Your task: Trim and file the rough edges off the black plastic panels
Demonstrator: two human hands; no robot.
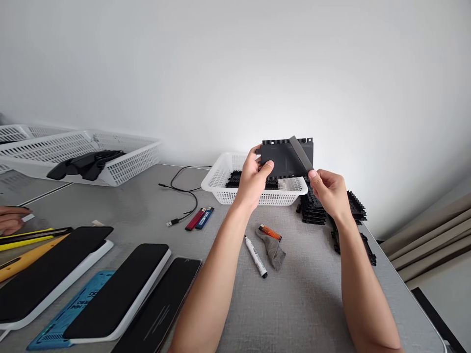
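My left hand grips a flat black plastic panel with notched edges, thumb on its face, above the white basket. A straight dark grey strip lies slantwise across the panel's right part. Its lower end is pinched between the thumb and fingers of my right hand. Whether the strip is a tool or a piece of the panel I cannot tell. Below my hands, on the grey table, are a white marker, a crumpled grey cloth and an orange lighter.
More black parts lie in the white basket and in stacks beside it. A red lighter, a blue lighter and a black cable are left of it. Phones and another person's hand are further left.
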